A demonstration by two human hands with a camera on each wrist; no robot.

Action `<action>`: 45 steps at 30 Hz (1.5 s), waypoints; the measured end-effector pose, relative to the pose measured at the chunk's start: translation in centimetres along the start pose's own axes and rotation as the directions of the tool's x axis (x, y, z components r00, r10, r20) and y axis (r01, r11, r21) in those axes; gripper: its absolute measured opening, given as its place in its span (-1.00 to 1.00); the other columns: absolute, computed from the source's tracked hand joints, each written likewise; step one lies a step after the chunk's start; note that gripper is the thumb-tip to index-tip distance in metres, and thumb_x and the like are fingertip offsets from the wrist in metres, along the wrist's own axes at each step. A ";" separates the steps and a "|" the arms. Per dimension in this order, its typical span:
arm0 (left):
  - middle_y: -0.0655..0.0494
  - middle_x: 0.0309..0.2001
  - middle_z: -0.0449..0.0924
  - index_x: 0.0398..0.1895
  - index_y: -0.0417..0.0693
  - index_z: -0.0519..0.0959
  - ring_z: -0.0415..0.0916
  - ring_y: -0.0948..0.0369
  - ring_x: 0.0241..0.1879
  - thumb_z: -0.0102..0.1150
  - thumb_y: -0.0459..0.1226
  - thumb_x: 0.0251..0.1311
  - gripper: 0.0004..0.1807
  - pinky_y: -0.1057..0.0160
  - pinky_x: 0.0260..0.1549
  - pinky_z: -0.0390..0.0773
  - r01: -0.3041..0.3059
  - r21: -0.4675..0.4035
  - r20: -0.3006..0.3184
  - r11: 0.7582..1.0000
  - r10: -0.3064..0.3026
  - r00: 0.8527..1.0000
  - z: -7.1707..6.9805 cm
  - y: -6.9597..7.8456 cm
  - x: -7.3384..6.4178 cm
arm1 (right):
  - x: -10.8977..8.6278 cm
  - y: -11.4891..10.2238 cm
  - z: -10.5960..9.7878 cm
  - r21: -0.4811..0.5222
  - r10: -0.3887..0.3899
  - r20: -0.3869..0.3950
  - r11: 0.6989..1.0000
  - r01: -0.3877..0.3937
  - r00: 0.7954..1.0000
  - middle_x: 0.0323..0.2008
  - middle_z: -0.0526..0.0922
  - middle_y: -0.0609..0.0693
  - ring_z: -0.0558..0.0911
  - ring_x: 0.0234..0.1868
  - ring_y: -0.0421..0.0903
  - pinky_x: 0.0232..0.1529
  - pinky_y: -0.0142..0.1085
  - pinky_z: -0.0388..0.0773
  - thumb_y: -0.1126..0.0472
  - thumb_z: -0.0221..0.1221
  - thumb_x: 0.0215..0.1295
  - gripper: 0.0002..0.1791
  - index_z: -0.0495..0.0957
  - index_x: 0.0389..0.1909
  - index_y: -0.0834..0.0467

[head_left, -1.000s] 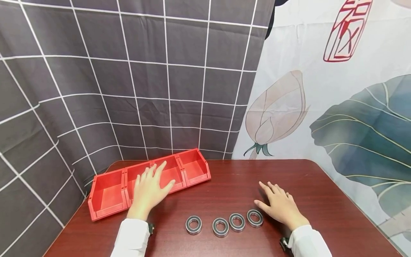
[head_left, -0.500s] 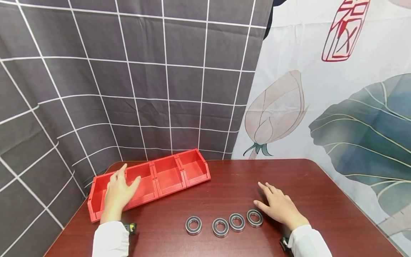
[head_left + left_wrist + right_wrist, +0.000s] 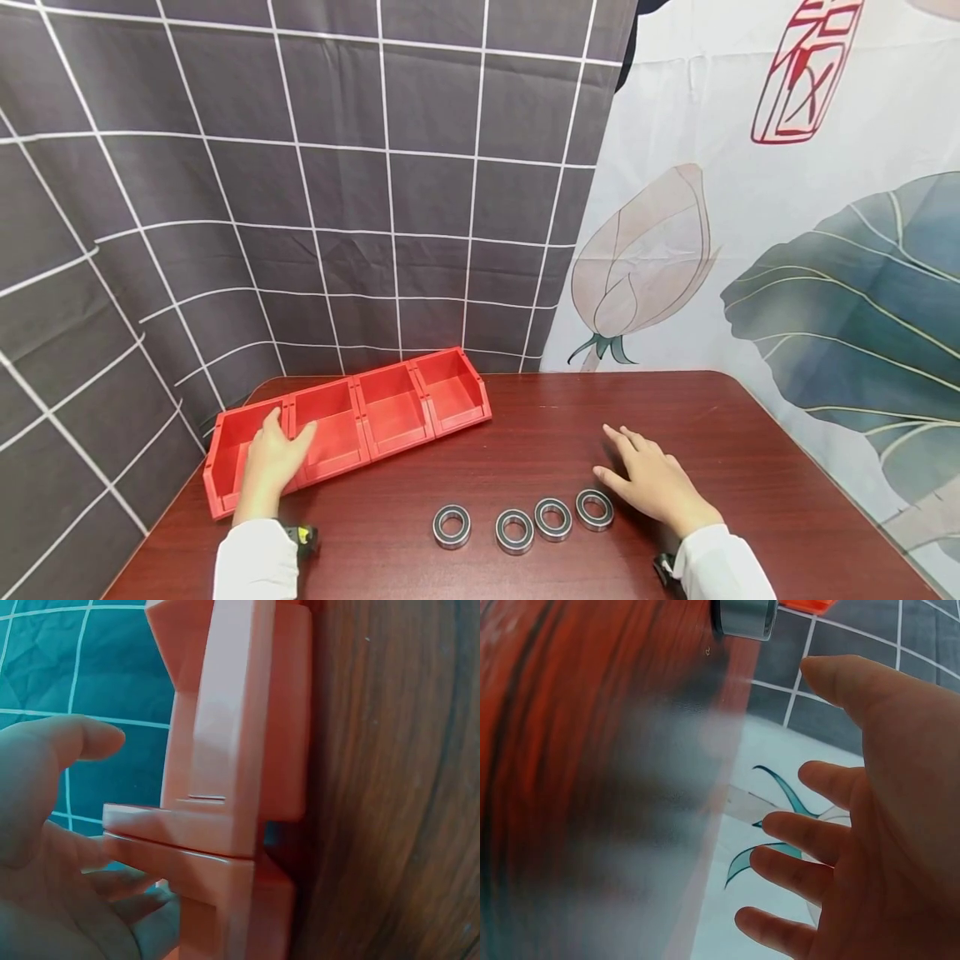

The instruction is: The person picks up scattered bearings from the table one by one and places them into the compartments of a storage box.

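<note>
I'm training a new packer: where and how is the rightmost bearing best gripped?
The bearing lies flat, so likely pinch the near and far edges of its outer rim, coming from above and the right, where the right hand is; its neighbour crowds the left.

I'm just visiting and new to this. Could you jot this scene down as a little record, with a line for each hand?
Surface: reddish-brown table
Containers: four red bins, joined in a slanting row toward the back left
Loose items: four metal rings with dark faces, lying flat; three close together, one farther left
Left hand: at the leftmost bins, thumb spread from the fingers; contact unclear
Right hand: right of the rings, fingers extended, holding nothing
Backdrop: gray grid-patterned cloth and white flower-printed cloth
</note>
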State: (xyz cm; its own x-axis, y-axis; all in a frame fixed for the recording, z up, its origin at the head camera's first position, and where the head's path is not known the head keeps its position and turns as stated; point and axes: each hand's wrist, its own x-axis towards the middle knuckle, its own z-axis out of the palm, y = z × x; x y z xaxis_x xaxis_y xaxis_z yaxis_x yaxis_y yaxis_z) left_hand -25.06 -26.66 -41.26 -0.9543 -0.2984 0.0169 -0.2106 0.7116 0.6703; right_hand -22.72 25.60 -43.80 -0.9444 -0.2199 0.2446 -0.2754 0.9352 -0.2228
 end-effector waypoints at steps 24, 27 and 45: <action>-0.47 0.29 0.21 0.44 -0.38 0.03 0.25 -0.33 0.23 -0.08 -0.06 0.39 -0.26 -0.26 0.20 0.26 -0.049 -0.073 0.029 0.996 0.051 0.998 -0.4 -1.3 -0.1 | 0.0 0.7 -0.3 0.016 0.011 0.005 1.000 -0.011 1.000 0.23 0.43 0.28 0.41 0.21 0.31 0.00 0.33 0.35 -0.22 0.13 0.29 -0.23 0.32 0.36 0.19; -0.46 0.31 0.20 0.44 -0.37 0.03 0.23 -0.32 0.24 -0.07 -0.03 0.39 -0.24 -0.27 0.20 0.24 -0.057 -0.074 0.045 0.996 0.060 0.997 -0.2 -1.2 0.0 | -0.1 0.9 -0.6 0.030 0.016 0.011 0.999 -0.017 1.000 0.24 0.43 0.28 0.41 0.22 0.32 0.02 0.34 0.34 -0.24 0.11 0.29 -0.21 0.32 0.36 0.21; -0.44 0.33 0.18 0.46 -0.33 0.01 0.21 -0.31 0.27 -0.04 0.01 0.39 -0.20 -0.28 0.19 0.26 -0.119 -0.078 0.112 0.990 0.127 0.986 0.6 -0.3 0.2 | 0.4 1.8 -1.7 0.071 0.029 -0.070 0.997 -0.024 0.997 0.20 0.48 0.25 0.47 0.18 0.27 0.03 0.29 0.37 -0.22 0.06 0.35 -0.27 0.34 0.34 0.21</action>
State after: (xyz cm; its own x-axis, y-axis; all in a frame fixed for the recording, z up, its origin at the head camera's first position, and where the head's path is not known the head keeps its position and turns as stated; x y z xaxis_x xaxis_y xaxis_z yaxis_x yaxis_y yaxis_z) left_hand -25.31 -26.53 -41.92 -0.9910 -0.1321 0.0190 -0.0783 0.6907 0.7189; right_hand -23.32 27.65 -42.47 -0.9371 -0.1731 0.3031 -0.2651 0.9179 -0.2954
